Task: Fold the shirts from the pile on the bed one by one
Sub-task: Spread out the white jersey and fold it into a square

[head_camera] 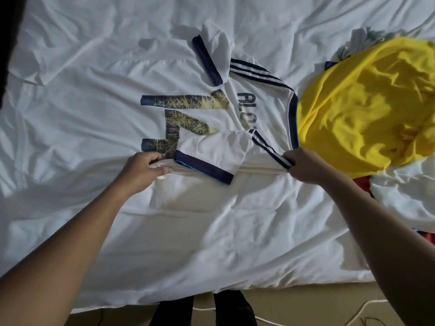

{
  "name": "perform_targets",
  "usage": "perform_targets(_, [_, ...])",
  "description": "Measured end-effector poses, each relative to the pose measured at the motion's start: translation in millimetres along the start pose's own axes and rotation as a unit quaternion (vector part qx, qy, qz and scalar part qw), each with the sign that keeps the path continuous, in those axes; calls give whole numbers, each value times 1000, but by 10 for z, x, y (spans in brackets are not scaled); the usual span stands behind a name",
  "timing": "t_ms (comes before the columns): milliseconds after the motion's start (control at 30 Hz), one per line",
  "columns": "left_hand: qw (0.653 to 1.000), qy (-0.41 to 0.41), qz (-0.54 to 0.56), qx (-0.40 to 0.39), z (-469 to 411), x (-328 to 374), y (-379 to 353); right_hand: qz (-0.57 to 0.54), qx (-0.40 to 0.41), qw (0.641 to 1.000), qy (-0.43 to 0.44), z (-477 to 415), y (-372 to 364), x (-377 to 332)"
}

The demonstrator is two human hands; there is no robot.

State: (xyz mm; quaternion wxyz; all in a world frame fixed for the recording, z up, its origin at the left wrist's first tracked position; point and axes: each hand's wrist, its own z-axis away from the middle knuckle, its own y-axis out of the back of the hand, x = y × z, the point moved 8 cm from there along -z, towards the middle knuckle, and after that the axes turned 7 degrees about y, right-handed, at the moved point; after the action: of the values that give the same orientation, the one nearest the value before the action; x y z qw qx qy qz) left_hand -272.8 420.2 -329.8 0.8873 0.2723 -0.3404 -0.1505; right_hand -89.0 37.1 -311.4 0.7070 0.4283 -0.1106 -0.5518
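Dim, uneven light from the 3 o'clock side: the raised sleeve of the white shirt (270, 109) throws a soft shadow toward 9 o'clock. The bed sheet (70, 118) goes grey at 8 o'clock. The yellow shirt (364, 102) is vivid. Black corner at 10 o'clock. Edges bend; detail slightly soft.

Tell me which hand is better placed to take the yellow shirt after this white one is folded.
Probably the right hand. It grips the white shirt at its striped shoulder, right beside the yellow shirt. The left hand holds the same near edge farther away, beyond the folded sleeve.
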Motion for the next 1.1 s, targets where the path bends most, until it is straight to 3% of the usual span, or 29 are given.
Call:
perform_targets(400, [986,10,44,-160,167,-16,-98,-89,33,995,-18,90,-92,35])
perform_targets(500, [995,-3,-37,-89,129,-75,-4,-51,55,996,-38,72,-73,19])
perform_targets(600, [998,-23,-42,-31,180,-83,45,-1,126,991,-49,113,3,-205])
perform_targets(733, [995,-59,-77,25,373,-198,114,7,216,975,45,198,75,-969])
perform_targets(967, [952,-99,-230,177,626,-712,539,41,111,950,289,-10,-553,-2660])
perform_targets(1100, [926,-57,-286,238,661,-1157,871,107,63,932,339,-267,-909,-3224])
